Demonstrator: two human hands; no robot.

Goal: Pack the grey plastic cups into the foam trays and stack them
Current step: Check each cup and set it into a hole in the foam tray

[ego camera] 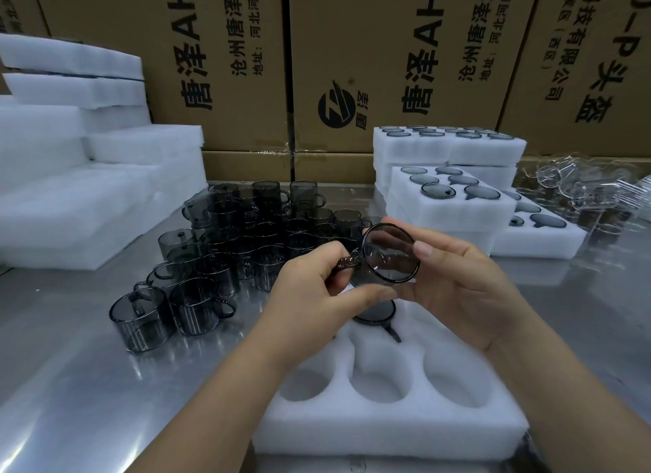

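a grey cup (390, 252) is held up in both hands above the near foam tray (387, 434), its mouth turned toward the camera. the handle is pinched by the curled fingers of the left hand (306, 296), and the rim and wall are gripped between thumb and fingers of the right hand (465, 289). one seated cup (374, 312) is already lodged in a far pocket of the tray, with its handle laid in the notch. three near pockets (380, 384) are seen unfilled. the rest of the far row is hidden by the hands, so its state cannot be told.

the filling step is judged to be in hand, early in this tray. for the next move, the cup would need to be squared to a free pocket and its handle lined up with the notch cut in the pocket's edge. it would then be pressed down until level with the foam.

room is bounded on several sides. the heap of loose cups (229, 247) is massed to the left and beyond, near the left hand. the filled trays (454, 208) are stacked beyond the right hand, with clear plastic pieces (581, 187) past them. empty foam blocks (88, 198) are piled at far left, and cartons (229, 67) close off the back. bare steel table (70, 384) is left open beside the tray's left edge.
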